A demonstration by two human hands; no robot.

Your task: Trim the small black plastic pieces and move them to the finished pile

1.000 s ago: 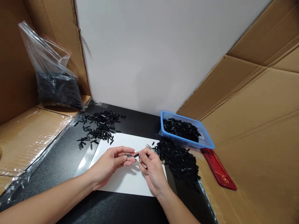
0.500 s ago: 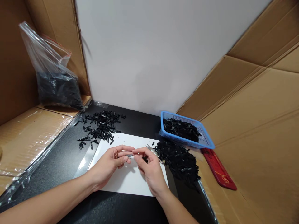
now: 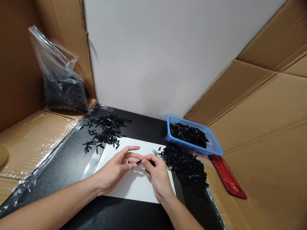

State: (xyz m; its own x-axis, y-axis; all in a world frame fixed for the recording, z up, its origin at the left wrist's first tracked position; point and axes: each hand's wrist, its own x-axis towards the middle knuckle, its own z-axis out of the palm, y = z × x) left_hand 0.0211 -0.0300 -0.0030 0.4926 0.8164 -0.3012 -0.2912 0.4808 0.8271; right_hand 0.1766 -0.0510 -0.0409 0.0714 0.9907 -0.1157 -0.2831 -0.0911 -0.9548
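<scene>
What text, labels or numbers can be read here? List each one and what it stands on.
None can be read.
Red flat object beside the blue basket: faint gold marks, too small and blurred to read.
Clear plastic bag, cardboard and white sheet: no print visible.

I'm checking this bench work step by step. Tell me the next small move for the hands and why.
Probably bring the fingertips together to mate the pieces. The right hand pinches a small black part over the white sheet, its tip aimed at the left hand, whose fingers are spread around a tiny dark piece; a small gap separates them.
</scene>
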